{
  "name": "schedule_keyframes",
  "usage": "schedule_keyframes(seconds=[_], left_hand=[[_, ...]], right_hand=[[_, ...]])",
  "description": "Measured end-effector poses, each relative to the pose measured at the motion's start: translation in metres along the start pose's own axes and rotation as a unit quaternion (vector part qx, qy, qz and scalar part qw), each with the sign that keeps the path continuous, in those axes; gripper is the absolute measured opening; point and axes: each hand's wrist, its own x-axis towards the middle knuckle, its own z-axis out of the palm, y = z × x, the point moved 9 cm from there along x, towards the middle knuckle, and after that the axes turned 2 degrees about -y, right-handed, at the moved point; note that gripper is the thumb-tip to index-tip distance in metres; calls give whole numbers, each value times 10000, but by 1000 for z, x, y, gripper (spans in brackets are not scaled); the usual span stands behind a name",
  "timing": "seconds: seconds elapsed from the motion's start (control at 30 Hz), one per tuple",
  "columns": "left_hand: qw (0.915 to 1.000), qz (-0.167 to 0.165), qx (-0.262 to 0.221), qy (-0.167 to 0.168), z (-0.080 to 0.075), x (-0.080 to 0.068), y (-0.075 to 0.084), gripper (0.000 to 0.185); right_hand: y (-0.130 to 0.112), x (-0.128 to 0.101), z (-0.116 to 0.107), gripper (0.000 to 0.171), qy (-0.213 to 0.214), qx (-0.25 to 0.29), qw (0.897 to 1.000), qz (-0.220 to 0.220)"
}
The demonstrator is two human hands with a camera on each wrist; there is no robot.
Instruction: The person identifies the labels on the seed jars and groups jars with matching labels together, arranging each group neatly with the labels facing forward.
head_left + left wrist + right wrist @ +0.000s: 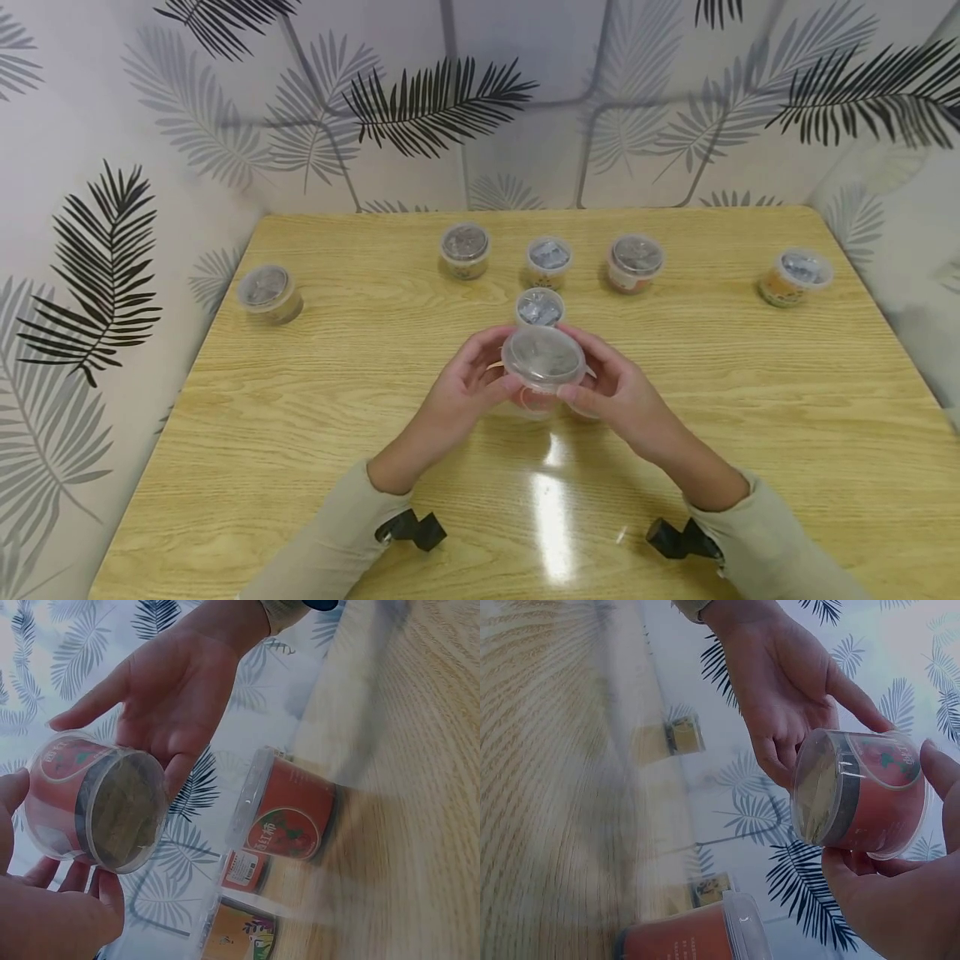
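Note:
Both hands hold a round plastic tub point(542, 360) with a clear lid and a red label with a tomato-like picture, lifted off the wooden table. My left hand point(468, 383) grips one side, its fingers curled round the wall. On the opposite side my right hand point(618, 396) grips it with thumb and fingers. The wrist views show the tub point(60, 799) tipped, with something brownish visible through its clear end. A second red-labelled tub point(292, 814) stands on the table close by; in the head view the held tub and right hand mostly hide it.
Just beyond the hands sits a small tub point(540, 307) with silvery packets under its lid. Farther back stand tubs at centre left point(465, 250), centre point(549, 260) and centre right point(635, 262). Others stand far left point(270, 293) and far right point(797, 277). A leaf-patterned backdrop point(525, 150) borders the table.

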Motion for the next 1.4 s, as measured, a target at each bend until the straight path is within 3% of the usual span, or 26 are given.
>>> schedule_keyframes(seconds=[0.3,0.53,0.63,0.87,1.1,1.4], left_hand=[[9992,-67,274,-290,9,17,7,54],[9988,140,339,-314,25,40,30,53],[9981,172,482,-355,30,52,33,52],[9965,-159,601,-554,38,79,21,55],[9954,-442,728,-441,44,101,6,56],[9914,-856,936,-338,52,120,-32,56]], right_hand=[[-10,2,-18,67,256,-221,9994,-86],[-27,3,-42,63,534,-218,9975,-398],[-31,4,-53,61,664,-300,9962,-471],[-27,5,-80,60,1049,-476,9929,-282],[-15,8,-106,59,1347,-760,9878,165],[8,7,-130,60,1284,-634,9886,475]])
